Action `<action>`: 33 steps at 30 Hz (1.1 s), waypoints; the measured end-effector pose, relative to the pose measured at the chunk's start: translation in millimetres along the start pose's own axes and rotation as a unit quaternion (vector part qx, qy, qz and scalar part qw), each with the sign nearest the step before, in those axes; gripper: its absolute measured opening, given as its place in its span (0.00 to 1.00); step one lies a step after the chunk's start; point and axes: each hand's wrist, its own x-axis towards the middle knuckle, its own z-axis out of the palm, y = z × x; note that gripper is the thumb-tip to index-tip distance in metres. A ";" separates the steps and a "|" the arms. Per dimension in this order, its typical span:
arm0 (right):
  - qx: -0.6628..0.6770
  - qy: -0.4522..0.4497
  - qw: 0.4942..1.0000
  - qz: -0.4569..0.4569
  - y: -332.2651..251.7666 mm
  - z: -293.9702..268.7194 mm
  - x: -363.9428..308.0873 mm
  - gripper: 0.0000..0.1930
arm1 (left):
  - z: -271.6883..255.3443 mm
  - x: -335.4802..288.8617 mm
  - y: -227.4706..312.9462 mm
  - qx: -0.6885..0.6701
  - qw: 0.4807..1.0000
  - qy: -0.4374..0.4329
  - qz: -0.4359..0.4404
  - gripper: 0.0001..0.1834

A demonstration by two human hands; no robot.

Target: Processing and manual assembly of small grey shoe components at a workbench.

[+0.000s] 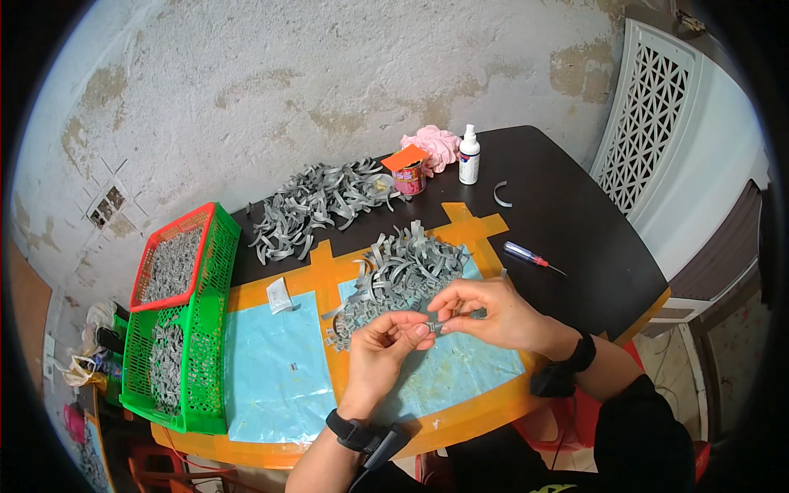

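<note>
Over the near edge of the table, my left hand (380,348) and my right hand (501,317) meet, each with its fingers pinched. Between the fingertips is a small grey plastic piece (432,327), held from both sides; its exact kind is too small to make out. Just beyond the hands lies a pile of curved grey strips and small grey pieces (411,267). It rests on a light blue sheet (485,357) fixed down with orange tape. A second heap of curved grey strips (320,201) sits farther back on the dark tabletop.
At left, a red basket (200,275) rests on a green basket (211,361), both holding grey pieces. A screwdriver (526,254) lies at right. Behind stand a can (408,181), a white bottle (468,160) and pink cloth (434,148). A white packet (279,294) lies left.
</note>
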 end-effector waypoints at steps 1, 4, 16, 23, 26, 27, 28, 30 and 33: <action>0.000 0.000 1.000 -0.001 -1.8 -1.5 0.3 0.14 | 0.2 0.1 0.4 0.000 1.000 0.000 0.000 0.08; -0.021 0.007 1.000 -0.004 -2.2 -7.2 -0.1 0.11 | 0.6 0.5 1.4 -0.001 1.000 -0.001 -0.016 0.08; 0.102 -0.171 0.978 -0.063 11.1 -24.0 3.9 0.06 | 4.3 -1.6 3.5 -0.005 0.999 -0.013 -0.039 0.06; 0.179 -0.183 0.967 0.016 22.1 -18.3 1.7 0.06 | 4.8 -1.9 2.4 -0.004 0.999 -0.030 -0.039 0.07; 0.190 -0.150 0.968 0.070 18.7 -17.2 1.8 0.05 | 6.5 -2.9 1.9 -0.004 0.999 -0.032 -0.041 0.07; 0.204 -0.134 0.964 0.104 15.6 -16.5 1.8 0.05 | 7.2 -3.4 1.7 -0.001 0.999 -0.032 -0.043 0.07; 0.205 -0.134 0.964 0.104 14.0 -15.9 2.0 0.05 | 7.6 -3.6 1.2 -0.001 0.999 -0.032 -0.043 0.07; 0.200 -0.103 0.969 0.106 12.1 -14.9 2.3 0.05 | 8.3 -3.6 0.7 0.000 0.999 -0.034 -0.037 0.07; 0.201 -0.082 0.971 0.103 13.1 -13.0 2.4 0.06 | 9.3 -3.3 1.7 -0.011 0.999 -0.029 -0.037 0.08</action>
